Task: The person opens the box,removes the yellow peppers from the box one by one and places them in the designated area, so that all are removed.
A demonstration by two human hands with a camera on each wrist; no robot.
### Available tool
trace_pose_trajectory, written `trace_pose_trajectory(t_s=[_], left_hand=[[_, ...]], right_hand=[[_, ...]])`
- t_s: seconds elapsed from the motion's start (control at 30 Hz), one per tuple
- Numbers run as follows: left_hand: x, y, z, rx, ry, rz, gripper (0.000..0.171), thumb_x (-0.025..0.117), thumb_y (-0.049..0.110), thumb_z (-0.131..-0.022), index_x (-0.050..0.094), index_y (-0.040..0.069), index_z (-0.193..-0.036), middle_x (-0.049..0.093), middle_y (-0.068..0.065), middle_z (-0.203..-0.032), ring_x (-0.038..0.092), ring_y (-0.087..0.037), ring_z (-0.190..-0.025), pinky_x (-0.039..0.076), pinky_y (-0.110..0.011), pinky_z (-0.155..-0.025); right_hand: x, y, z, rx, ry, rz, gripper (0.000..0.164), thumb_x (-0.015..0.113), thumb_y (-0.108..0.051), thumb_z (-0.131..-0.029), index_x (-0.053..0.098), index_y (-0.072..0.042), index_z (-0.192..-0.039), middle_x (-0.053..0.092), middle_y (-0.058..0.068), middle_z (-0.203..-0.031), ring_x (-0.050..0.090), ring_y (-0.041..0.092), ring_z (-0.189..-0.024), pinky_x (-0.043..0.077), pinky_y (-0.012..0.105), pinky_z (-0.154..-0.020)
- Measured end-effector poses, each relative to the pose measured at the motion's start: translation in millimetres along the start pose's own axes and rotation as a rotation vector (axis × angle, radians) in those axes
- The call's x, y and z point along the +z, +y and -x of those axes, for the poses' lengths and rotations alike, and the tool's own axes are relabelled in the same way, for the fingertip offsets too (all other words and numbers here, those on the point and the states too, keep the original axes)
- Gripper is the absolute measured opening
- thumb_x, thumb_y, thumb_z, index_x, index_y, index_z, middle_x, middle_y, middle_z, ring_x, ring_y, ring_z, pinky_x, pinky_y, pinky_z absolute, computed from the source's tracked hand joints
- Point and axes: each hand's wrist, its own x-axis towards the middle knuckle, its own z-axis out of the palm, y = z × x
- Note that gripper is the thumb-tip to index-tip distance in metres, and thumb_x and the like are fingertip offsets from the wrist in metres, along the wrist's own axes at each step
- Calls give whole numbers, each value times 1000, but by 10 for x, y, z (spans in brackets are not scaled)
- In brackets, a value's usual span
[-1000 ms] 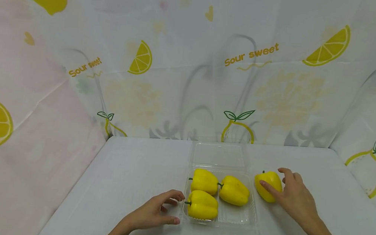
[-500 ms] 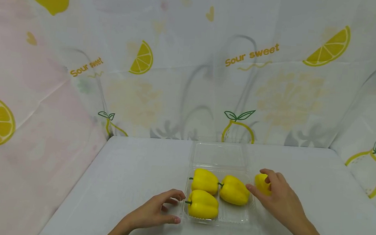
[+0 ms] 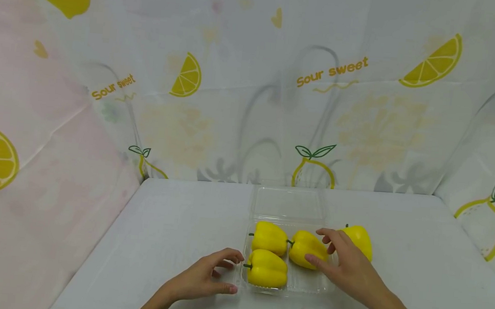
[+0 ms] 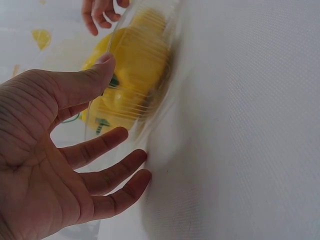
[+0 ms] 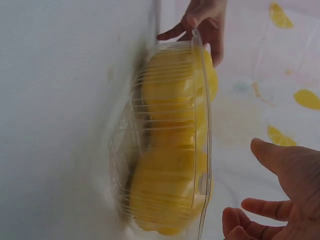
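A clear plastic clamshell box (image 3: pixel 309 283) holds three yellow bell peppers: one back left (image 3: pixel 269 238), one front left (image 3: pixel 267 270) and one back right (image 3: pixel 305 250). My left hand (image 3: pixel 208 276) is at the box's left side, thumb and fingers spread with nothing between them; in the left wrist view its thumb (image 4: pixel 95 77) overlaps the box wall. Over the box's right edge hovers my right hand (image 3: pixel 348 269), its thumb and index finger overlapping the back-right pepper. The right wrist view shows this hand (image 5: pixel 295 195) holding nothing, apart from the rim.
Another yellow bell pepper (image 3: pixel 361 240) lies on the white table (image 3: pixel 189 208) right of the box, partly hidden behind my right hand. The box's clear lid (image 3: pixel 288 203) lies folded back. A lemon-print cloth (image 3: pixel 232 124) hangs around the table's back and sides.
My right hand has moved left from around the loose bell pepper to over the box's right edge. That pepper stays on the table, and my left hand keeps its place.
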Motion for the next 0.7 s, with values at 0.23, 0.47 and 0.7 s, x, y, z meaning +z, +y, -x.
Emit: trace_pose_trajectory(t_s=[0.23, 0.47, 0.7], left_hand=[[2, 1, -4, -11, 1, -1, 55, 78, 27, -87, 50, 25, -135, 56, 1, -132, 57, -26, -117, 51, -37, -88], [-1, 11, 3, -15, 3, 10, 55, 78, 25, -87, 50, 24, -135, 56, 1, -132, 57, -28, -117, 51, -40, -88], [-3, 28, 5, -19, 4, 16, 55, 78, 25, -87, 51, 25, -135, 55, 2, -132, 57, -27, -117, 51, -40, -88]], right_hand=[[116, -39, 5, -92, -40, -38, 58, 72, -53, -84, 58, -16, -126, 58, -6, -111, 51, 9, -89, 50, 27, -72], [190, -84, 25, -136, -118, -88, 63, 67, -60, -85, 55, -16, -128, 57, -7, -110, 54, 10, -92, 51, 29, -76], [260, -129, 29, -182, -222, -162, 58, 66, -51, -90, 51, -18, -135, 55, -5, -125, 58, 13, -105, 51, 37, -89]])
